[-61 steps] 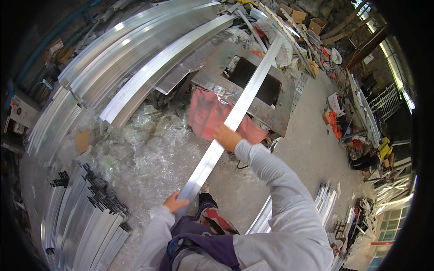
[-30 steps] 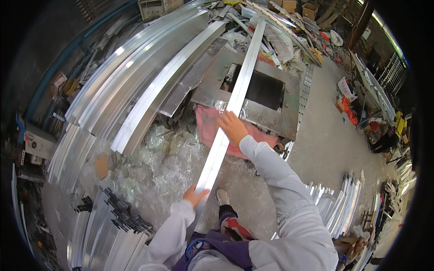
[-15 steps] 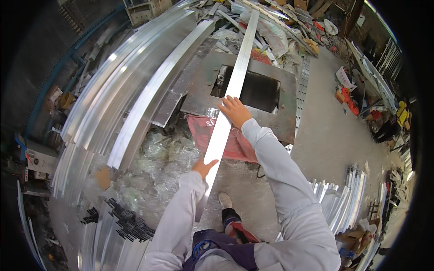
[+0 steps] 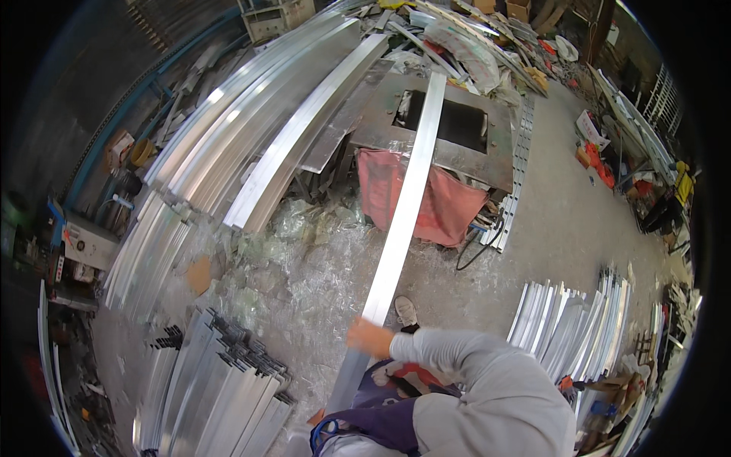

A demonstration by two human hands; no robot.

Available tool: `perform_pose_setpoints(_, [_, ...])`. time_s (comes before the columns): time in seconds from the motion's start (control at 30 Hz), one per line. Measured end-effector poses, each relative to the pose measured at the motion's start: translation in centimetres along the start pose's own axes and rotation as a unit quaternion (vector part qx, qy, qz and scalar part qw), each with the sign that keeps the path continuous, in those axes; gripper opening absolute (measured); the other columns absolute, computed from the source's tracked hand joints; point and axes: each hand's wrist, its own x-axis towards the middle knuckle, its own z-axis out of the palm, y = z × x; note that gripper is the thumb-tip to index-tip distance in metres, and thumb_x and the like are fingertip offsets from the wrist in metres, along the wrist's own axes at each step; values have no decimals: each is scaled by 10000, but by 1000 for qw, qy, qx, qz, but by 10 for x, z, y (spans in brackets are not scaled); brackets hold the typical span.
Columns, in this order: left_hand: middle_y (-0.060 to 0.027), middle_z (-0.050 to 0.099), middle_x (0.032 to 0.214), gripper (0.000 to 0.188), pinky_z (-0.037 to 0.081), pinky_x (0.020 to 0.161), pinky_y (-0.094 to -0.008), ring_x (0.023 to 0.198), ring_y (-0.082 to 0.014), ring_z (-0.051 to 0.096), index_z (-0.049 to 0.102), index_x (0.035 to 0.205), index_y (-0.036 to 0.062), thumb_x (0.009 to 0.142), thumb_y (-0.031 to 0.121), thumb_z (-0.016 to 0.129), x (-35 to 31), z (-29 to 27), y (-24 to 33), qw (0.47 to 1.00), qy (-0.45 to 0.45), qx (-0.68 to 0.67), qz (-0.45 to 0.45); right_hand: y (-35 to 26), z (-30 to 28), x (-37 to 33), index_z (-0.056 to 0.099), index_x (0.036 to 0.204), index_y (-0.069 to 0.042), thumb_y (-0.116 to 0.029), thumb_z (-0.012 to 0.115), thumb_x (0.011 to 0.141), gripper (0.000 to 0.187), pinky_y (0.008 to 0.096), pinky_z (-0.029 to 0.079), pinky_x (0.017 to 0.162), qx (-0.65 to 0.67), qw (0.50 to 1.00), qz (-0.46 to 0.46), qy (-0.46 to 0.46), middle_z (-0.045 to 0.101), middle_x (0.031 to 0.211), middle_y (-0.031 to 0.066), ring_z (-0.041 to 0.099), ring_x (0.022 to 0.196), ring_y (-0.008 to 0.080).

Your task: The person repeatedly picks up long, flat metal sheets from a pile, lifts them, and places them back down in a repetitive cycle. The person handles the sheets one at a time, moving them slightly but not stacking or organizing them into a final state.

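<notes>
A long, bright silver metal profile [image 4: 410,209] runs from my waist away to the machine table, where its far end lies over the dark opening. My right hand [image 4: 371,337] reaches across the near part of the profile and grips it, somewhat blurred. Of my left hand [image 4: 316,417] only a sliver shows beside the near end, low against my body; its fingers are hidden. The steel table [image 4: 373,137] has a rectangular dark opening [image 4: 462,122] and a red cloth [image 4: 381,186] hanging from its front.
Long silver profiles [image 4: 251,99] lie stacked on the left. Bundled profiles [image 4: 205,388] with dark ends stand at the lower left, and another bundle [image 4: 567,320] at the right. Crumpled clear plastic film [image 4: 304,266] covers floor ahead. A black cable [image 4: 476,255] loops beside the table.
The profile has come back toward me, its far end now over the table opening. My right hand has moved down to its near part; my left hand has drawn back to my waist.
</notes>
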Motion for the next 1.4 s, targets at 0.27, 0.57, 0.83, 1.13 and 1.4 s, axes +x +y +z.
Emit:
perform_pose_setpoints(0.27, [-69,592,808,522,379,650,-343,729,-160,520,566,903,61,790,546,723,-43,-27,-104,999,-36,8,-22,-160,37,2,502,867,-104,-180,567,745,158,419,383,952,86,990,-68,88,487,858,55,532,922,231])
perform_pose_setpoints(0.57, [-1,551,536,521,307,416,-327,453,-94,447,596,606,109,822,575,678,36,-82,86,952,-281,93,82,66,-110,1,542,1068,-106,-112,597,757,317,472,322,1098,-67,991,-21,114,533,1007,74,539,1067,246])
perform_pose_setpoints(0.83, [-112,704,1040,567,504,828,-348,939,-213,656,636,1165,20,755,378,794,208,10,468,939,139,120,292,257,-167,-52,508,1309,-69,-86,590,780,535,481,319,1100,-184,897,313,251,484,1326,173,449,1248,349])
perform_pose_setpoints(1.13, [-209,664,1128,694,473,887,-398,1072,-330,630,600,1217,9,804,567,637,246,33,695,897,179,346,209,277,-172,-82,443,1358,-63,7,616,742,644,470,364,1004,19,797,473,375,441,1325,188,442,1205,378])
perform_pose_setpoints(1.4, [-149,684,1085,595,485,884,-370,1009,-269,650,603,1192,33,761,410,766,220,0,500,934,87,235,254,317,-188,-57,464,1363,-148,-125,583,840,537,539,230,1135,-222,919,314,86,430,1422,137,337,1363,341])
